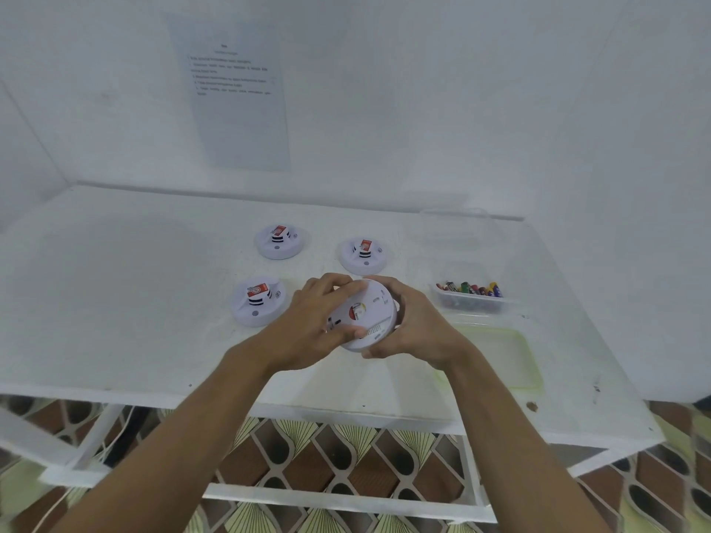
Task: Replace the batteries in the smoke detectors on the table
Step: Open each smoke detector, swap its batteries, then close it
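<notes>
Both the left hand (pixel 307 325) and right hand (pixel 415 332) are gripping one smoke detector (pixel 365 313), back facing up. Twisting the halves gently in opposite directions is probably wisest.

Three detectors (pixel 279 242) on table (pixel 115 302) (left), battery tray (pixel 471 298) right

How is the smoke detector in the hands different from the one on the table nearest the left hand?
The held detector is lifted and tilted, its flat back up; the near-left detector lies flat, front up. Left hand and right hand grip the first; nothing touches the second. Both are round and white.
</notes>
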Action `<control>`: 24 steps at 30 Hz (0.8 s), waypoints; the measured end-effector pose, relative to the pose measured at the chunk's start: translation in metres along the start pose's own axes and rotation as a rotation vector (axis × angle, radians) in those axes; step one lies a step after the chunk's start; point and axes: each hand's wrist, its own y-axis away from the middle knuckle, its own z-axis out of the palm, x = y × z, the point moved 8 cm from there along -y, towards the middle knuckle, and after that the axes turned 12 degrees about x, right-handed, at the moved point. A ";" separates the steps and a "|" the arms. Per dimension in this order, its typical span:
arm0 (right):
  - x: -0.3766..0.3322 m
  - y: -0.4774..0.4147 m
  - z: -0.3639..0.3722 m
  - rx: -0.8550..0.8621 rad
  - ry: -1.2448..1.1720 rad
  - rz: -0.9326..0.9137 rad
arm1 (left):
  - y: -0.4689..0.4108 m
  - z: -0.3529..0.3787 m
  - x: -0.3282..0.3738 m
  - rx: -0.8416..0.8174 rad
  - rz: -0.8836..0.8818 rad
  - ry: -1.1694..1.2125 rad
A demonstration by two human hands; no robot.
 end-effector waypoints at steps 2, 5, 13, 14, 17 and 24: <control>0.002 0.002 0.000 0.003 -0.010 0.011 | 0.003 0.003 -0.002 0.005 0.021 -0.046; 0.008 0.003 0.001 0.007 -0.052 0.043 | 0.013 0.005 -0.005 0.095 0.051 0.014; 0.023 0.005 -0.005 0.095 -0.219 0.128 | 0.040 -0.007 -0.005 0.367 0.135 0.217; 0.022 0.005 -0.004 0.094 -0.225 0.129 | 0.042 -0.008 -0.004 0.411 0.180 0.152; 0.016 0.010 0.004 0.085 -0.272 0.157 | 0.043 -0.012 -0.002 0.563 0.266 0.003; 0.012 0.013 0.014 0.208 -0.058 0.151 | 0.038 -0.025 -0.015 0.630 -0.071 0.256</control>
